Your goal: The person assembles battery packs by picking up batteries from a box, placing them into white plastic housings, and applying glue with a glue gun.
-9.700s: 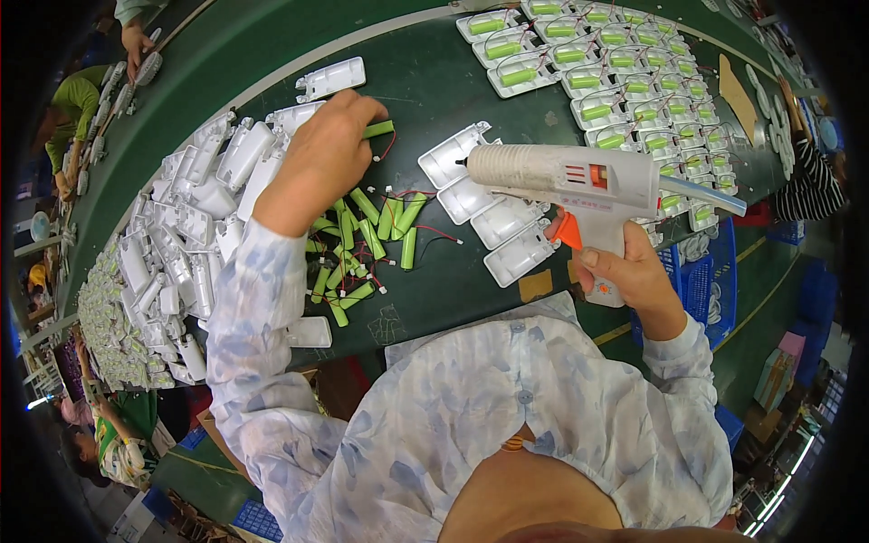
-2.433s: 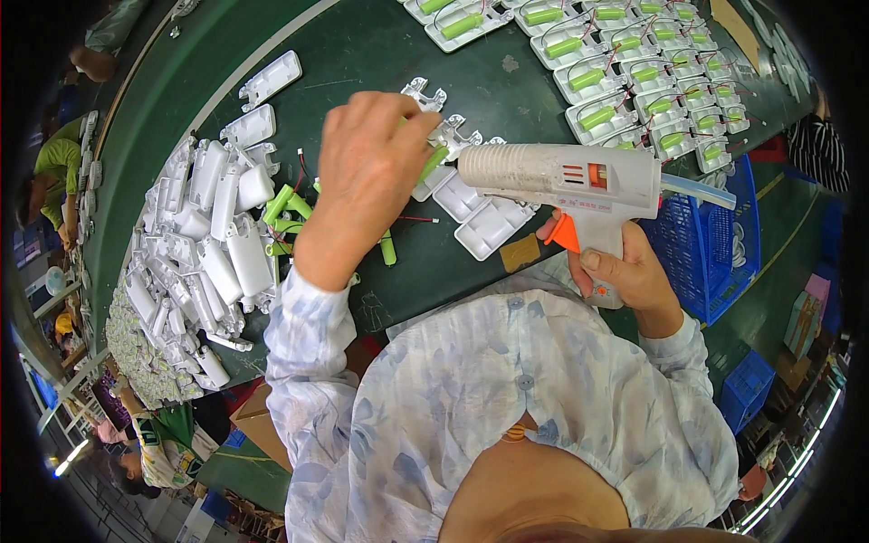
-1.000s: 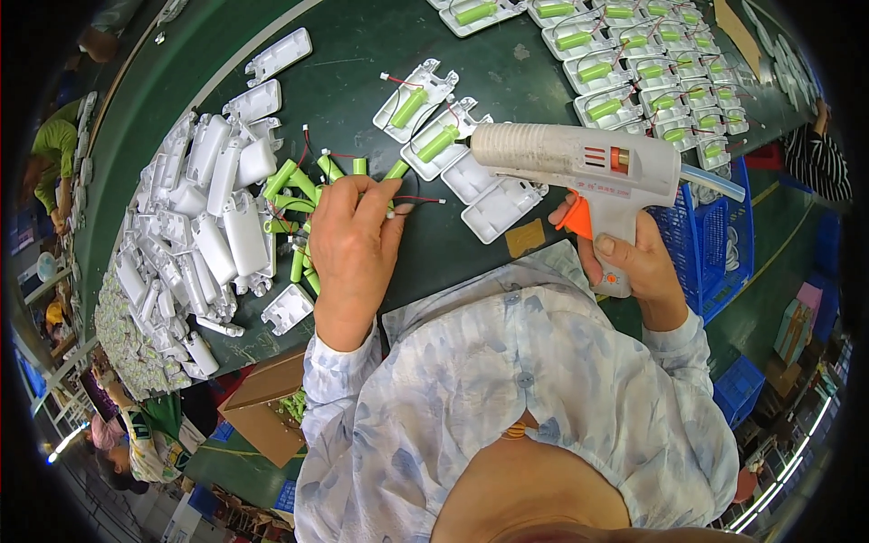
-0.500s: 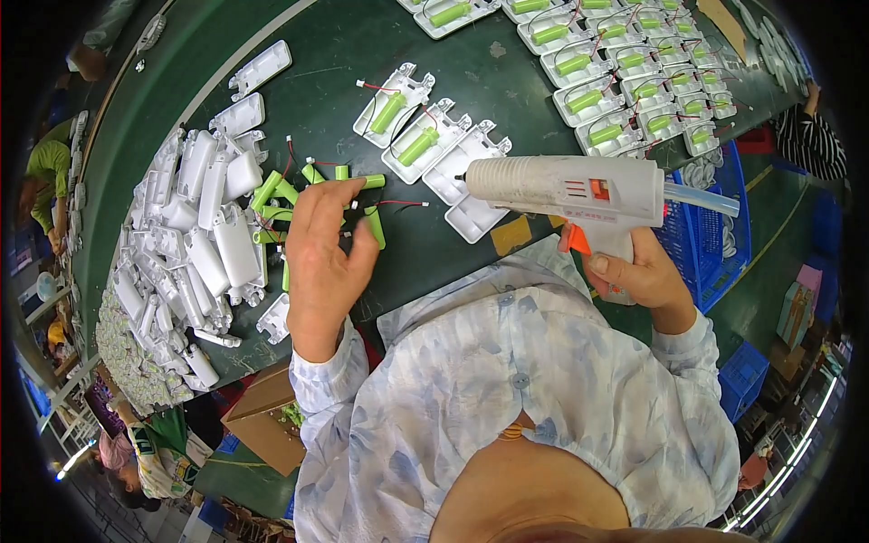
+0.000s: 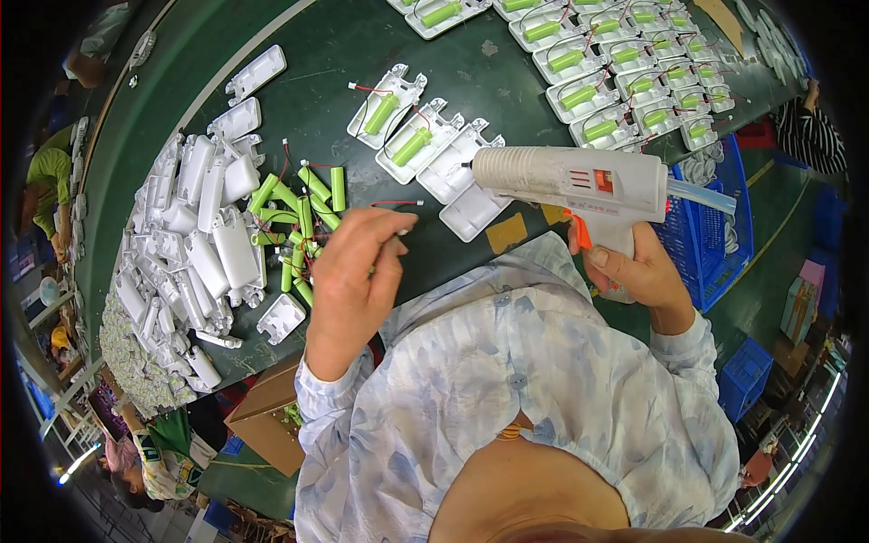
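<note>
My right hand (image 5: 634, 271) grips a white hot glue gun (image 5: 579, 185) by its handle, near the orange trigger. Its nozzle points left, and a clear glue stick sticks out of the back. My left hand (image 5: 348, 276) has its thumb and fingers pinched together, with a small pale bit at the tips; what it holds is mostly hidden. A thin red wire (image 5: 398, 203) shows just beyond its fingers. Green battery cells (image 5: 303, 213) with wires lie loose left of this hand. Beyond the nozzle lies an open white casing (image 5: 457, 172), beside two casings holding green cells (image 5: 412, 147).
White plastic casings (image 5: 204, 199) are heaped on the left of the green table (image 5: 317, 54). Rows of filled casings (image 5: 602, 90) stand at the back right. A blue crate (image 5: 711, 244) is beside the table at right, a cardboard box (image 5: 267, 416) below left. Other people work nearby.
My left hand has moved right and nearer to me, off the loose cells, and its fingers have closed to a pinch. The glue gun has hardly moved.
</note>
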Motion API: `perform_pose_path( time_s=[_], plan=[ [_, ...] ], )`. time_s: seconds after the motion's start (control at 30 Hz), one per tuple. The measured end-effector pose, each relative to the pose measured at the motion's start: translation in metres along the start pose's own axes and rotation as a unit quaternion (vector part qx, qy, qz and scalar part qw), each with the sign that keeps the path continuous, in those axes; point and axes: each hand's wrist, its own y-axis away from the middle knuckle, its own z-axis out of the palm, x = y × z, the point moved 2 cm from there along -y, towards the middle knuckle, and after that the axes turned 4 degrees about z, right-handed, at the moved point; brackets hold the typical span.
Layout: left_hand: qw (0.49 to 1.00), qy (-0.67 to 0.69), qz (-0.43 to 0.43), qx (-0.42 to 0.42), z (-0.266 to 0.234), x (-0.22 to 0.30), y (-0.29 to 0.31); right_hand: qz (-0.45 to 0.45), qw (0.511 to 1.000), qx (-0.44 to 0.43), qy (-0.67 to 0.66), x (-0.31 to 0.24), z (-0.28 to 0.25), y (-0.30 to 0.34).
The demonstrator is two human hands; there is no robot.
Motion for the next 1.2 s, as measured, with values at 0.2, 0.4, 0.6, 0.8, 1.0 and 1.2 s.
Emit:
perform_pose_path(
  time_s=[0.2, 0.4, 0.6, 0.8, 1.0, 1.2],
  plan=[
    [0.997, -0.071, 0.017, -0.025, 0.023, -0.016, 0.004, -0.032, 0.999, 0.02, -0.013, -0.002, 0.003, -0.002],
    [0.981, -0.184, 0.04, 0.048, 0.029, -0.02, 0.011, -0.043, 0.999, -0.001, -0.023, 0.002, -0.001, -0.003],
    [0.955, -0.288, 0.072, -0.009, 0.028, -0.019, 0.013, -0.025, 0.999, -0.021, -0.014, 0.009, -0.008, -0.004],
    [0.951, -0.291, 0.099, -0.037, 0.031, -0.017, 0.008, -0.058, 0.997, -0.026, -0.039, 0.008, -0.006, -0.004],
    [0.977, -0.184, 0.103, 0.033, 0.022, -0.002, -0.035, -0.061, 0.996, -0.031, -0.061, 0.011, -0.007, -0.004],
    [0.944, -0.264, 0.199, -0.011, 0.046, -0.013, -0.079, -0.058, 0.996, -0.019, -0.07, 0.012, -0.007, 0.001]
  ],
)
